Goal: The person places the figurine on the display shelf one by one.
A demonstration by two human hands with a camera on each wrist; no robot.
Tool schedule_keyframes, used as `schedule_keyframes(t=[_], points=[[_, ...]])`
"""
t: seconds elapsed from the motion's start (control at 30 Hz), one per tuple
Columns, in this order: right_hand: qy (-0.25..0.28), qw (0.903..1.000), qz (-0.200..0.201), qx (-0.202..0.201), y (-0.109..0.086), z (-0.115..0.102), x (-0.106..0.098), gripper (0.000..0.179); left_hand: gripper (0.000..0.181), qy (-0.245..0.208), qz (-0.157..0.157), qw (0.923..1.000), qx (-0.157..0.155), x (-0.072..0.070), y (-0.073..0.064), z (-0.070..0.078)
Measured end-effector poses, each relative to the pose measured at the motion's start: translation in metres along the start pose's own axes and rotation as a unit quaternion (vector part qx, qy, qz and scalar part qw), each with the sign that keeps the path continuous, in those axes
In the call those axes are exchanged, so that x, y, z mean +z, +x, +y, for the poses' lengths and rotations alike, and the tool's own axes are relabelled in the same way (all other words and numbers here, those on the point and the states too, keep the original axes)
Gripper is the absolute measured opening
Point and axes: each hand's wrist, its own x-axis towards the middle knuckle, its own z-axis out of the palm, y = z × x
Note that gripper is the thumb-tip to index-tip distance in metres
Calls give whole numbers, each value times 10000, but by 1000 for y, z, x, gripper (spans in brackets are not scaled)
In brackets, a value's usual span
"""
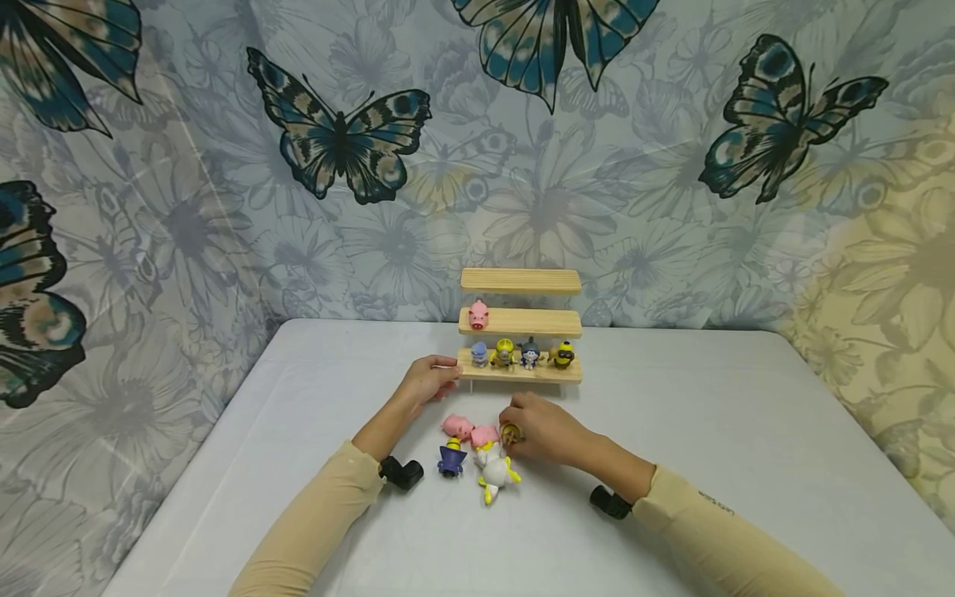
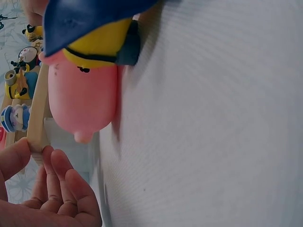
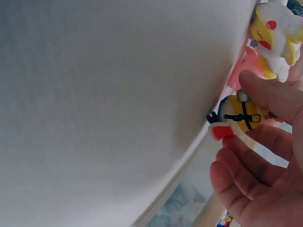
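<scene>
My left hand (image 1: pixel 427 380) pinches the left end of the lowest board of a three-tier wooden display shelf (image 1: pixel 522 376), thumb on top and a finger underneath. My right hand (image 1: pixel 548 431) grips a small yellow minion figurine (image 3: pixel 248 113) between thumb and fingers, low by the toy group in front of the shelf. Next to it lie two pink pig figurines (image 1: pixel 458 426) and a white-and-yellow figurine (image 1: pixel 496 471) on its back. A minion figurine in a dark blue cape (image 1: pixel 451 458) is to their left. In the left wrist view, the cape (image 2: pixel 90 21) partly covers a pig (image 2: pixel 83 94).
Several small figurines (image 1: pixel 530 355) stand in a row on the lowest board. A pink pig (image 1: pixel 478 315) sits at the left of the middle board. The white-covered table (image 1: pixel 709 431) reaches back to a butterfly-patterned cloth (image 1: pixel 634 249). Black wrist devices (image 1: pixel 401 473) hang at both wrists.
</scene>
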Motion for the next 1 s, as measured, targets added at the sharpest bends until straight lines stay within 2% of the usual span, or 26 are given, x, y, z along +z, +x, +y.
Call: schedule_keyframes(t=[0.2, 0.4, 0.63, 1.0], points=[[-60, 9999, 118, 45, -2, 1, -1, 33, 33, -7, -3, 10000, -16, 0, 0, 0], [71, 9994, 118, 316, -2, 3, -5, 32, 33, -2, -18, 10000, -7, 0, 0, 0], [444, 9981, 101, 405, 0, 8, -15, 20, 33, -33, -38, 10000, -13, 0, 0, 1], [1103, 9925, 190, 493, -1, 7, -39, 24, 33, -15, -43, 10000, -5, 0, 0, 0]])
